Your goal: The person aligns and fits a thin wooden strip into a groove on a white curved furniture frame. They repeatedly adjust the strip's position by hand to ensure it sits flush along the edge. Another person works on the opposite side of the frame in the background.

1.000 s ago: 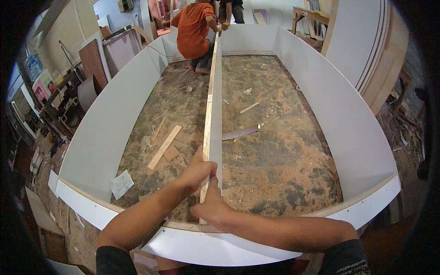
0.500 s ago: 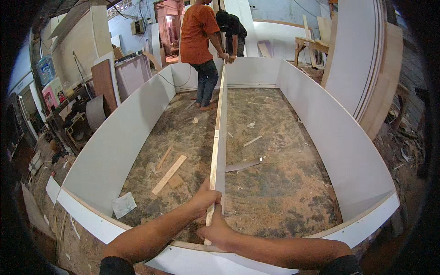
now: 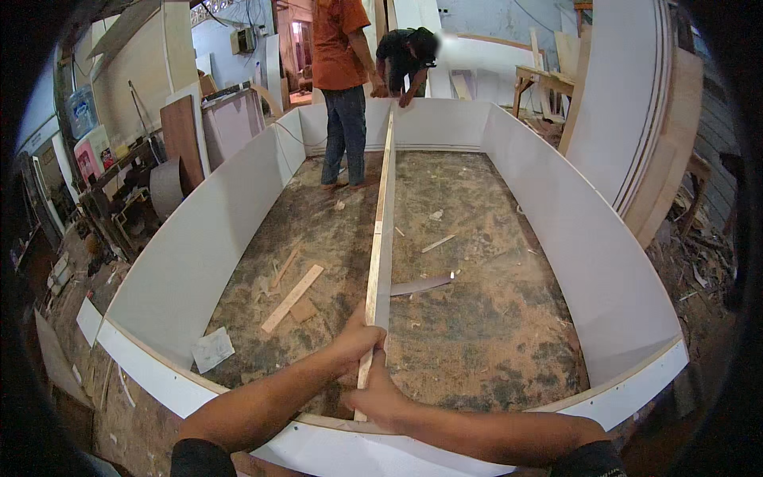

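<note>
A long white panel point(image 3: 382, 254) with a bare wooden top edge stands on edge down the middle of a large white-panelled frame point(image 3: 540, 171). My left hand point(image 3: 359, 340) is closed over the panel, a little ahead of my right. Close to the near rail, my right hand point(image 3: 383, 397) grips the same panel, its thumb on the left side. The panel's near end sits at the inner edge of the frame's near rail point(image 3: 381, 455). At the far end, a person in an orange shirt point(image 3: 342, 56) and another in dark clothes point(image 3: 408, 56) have their hands on it.
Inside the frame lie a wooden strip point(image 3: 292, 299), a thin curved offcut point(image 3: 421, 285) and a crumpled white sheet point(image 3: 213, 350). Tall panels point(image 3: 616, 103) lean at the right. A wooden trestle point(image 3: 540, 83) stands behind the far right corner. Boards and scrap line the left.
The person in orange has straightened and shifted slightly left. The person in dark clothes has moved a little right and bends over the far end. My hands keep their grip on the panel.
</note>
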{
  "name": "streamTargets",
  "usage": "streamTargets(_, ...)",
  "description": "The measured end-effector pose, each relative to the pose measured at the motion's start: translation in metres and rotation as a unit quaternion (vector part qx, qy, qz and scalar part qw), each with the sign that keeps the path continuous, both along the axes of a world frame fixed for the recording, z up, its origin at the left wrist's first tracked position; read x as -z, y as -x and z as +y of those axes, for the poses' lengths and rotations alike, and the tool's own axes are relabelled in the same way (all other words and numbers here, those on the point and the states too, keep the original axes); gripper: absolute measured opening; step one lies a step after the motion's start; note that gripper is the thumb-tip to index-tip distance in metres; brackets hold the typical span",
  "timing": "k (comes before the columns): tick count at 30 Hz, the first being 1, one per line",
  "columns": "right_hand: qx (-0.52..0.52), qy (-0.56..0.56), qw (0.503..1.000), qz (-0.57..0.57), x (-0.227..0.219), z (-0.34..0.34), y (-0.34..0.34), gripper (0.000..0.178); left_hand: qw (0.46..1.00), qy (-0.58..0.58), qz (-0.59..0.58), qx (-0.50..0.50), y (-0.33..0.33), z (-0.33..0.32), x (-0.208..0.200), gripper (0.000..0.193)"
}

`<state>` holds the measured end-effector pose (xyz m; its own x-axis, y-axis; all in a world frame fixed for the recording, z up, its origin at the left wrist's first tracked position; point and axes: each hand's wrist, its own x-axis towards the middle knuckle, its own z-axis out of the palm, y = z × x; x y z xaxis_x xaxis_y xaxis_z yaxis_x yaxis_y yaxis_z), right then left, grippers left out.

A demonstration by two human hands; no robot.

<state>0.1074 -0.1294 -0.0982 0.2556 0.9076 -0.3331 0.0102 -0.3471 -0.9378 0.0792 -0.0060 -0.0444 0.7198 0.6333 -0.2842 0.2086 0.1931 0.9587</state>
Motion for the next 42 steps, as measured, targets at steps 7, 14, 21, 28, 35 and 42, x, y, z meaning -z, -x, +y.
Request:
streamTargets(7, -0.004, 0.019, 1.000, 0.004, -0.021, -0.004, 0.000, 0.130, 1.000, 0.015, -0.004, -0.009, 0.000, -0.001, 0.003, 0.090)
streamTargets(14, -0.033, 0.040, 0.999, 0.000, -0.038, -0.006, -0.002, 0.131, 1.000, 0.005, -0.013, 0.005, 0.001, -0.001, 0.002, 0.090)
streamTargets(21, -0.030, 0.036, 0.998, 0.029, -0.029, -0.008, -0.002, 0.129, 1.000, 0.003, -0.013, 0.018, 0.001, 0.005, 0.012, 0.090)
streamTargets(28, -0.021, 0.032, 0.999, 0.033, -0.024, -0.005, 0.000, 0.126, 1.000, -0.004, -0.017, 0.002, -0.001, 0.004, 0.015, 0.090)
streamTargets(35, -0.023, 0.027, 0.999, 0.036, -0.027, -0.006, 0.000, 0.127, 1.000, -0.008, -0.007, -0.004, -0.001, 0.001, 0.008, 0.090)
streamTargets(42, -0.013, 0.037, 0.998, 0.049, -0.030, -0.006, 0.000, 0.128, 1.000, -0.024, -0.003, -0.010, -0.002, 0.002, 0.010, 0.084)
